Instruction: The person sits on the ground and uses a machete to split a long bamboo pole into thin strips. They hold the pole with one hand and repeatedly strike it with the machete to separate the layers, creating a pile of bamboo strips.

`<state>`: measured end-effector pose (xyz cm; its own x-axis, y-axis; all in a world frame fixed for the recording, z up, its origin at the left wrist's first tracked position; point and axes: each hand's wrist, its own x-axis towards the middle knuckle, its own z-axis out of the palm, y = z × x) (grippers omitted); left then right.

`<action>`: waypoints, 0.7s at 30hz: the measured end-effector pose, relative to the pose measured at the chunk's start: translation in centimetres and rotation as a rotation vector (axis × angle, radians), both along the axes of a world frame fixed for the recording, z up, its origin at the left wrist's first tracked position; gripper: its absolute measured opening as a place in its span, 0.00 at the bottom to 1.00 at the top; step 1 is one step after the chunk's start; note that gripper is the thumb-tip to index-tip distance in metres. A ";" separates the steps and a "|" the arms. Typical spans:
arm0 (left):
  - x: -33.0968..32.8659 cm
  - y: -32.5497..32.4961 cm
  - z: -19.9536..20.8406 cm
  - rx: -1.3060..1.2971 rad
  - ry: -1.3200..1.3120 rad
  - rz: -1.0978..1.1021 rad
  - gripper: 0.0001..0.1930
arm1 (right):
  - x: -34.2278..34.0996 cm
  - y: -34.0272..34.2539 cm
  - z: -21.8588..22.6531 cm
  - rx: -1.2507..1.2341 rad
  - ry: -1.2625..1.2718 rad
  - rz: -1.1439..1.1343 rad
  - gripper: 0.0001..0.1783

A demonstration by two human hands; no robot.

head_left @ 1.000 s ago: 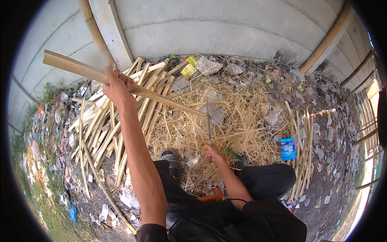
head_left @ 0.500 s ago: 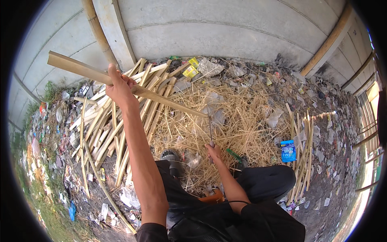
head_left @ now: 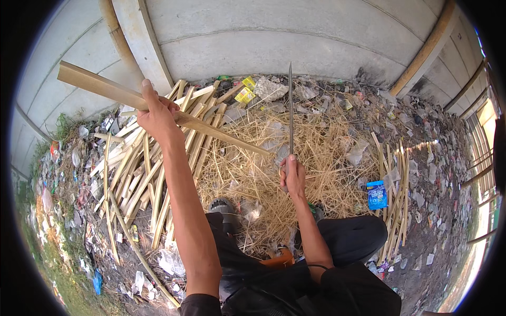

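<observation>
My left hand (head_left: 157, 117) is closed around a long bamboo slat (head_left: 100, 88), held slantwise in the air. Its wide end points to the far left, and its narrow end hangs over the straw-coloured shavings (head_left: 237, 176) in front of me. In my right hand (head_left: 294, 178) is the handle of a long-bladed knife. The thin dark blade (head_left: 291, 110) points up and away from me, just right of the slat's narrow end and apart from it. Under my left arm lies a heap of pale split bamboo strips (head_left: 126, 181).
A concrete wall (head_left: 284, 50) with bamboo poles (head_left: 117, 34) closes off the far side. More thin strips (head_left: 402, 203) lie at right beside a blue packet (head_left: 377, 195). Plastic scraps litter the ground. My dark shoe (head_left: 225, 210) rests at the shavings' near edge.
My right hand has moved away from me and slightly right. The knife's blade now rises past the slat's end instead of meeting it. My left hand and the slat have barely shifted.
</observation>
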<state>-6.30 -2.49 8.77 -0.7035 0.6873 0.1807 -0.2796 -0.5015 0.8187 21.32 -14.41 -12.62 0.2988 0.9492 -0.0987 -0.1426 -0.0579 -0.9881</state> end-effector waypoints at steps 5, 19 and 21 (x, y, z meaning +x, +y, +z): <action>-0.6 0.0 -0.6 0.022 -0.009 0.013 0.23 | 0.7 0.9 4.3 0.405 0.143 -0.101 0.36; -1.3 0.2 -0.6 0.011 -0.022 -0.030 0.22 | -0.3 -3.6 -18.0 -0.660 0.187 0.185 0.34; -1.1 0.3 -0.5 0.010 -0.016 -0.042 0.22 | 0.7 -3.0 -17.3 -0.641 0.356 0.268 0.34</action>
<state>-7.40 -2.23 8.26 -0.6772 0.7143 0.1764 -0.3138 -0.4972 0.8089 22.06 -17.41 -29.97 -0.0850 0.7099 -0.6991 -0.3456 -0.6791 -0.6476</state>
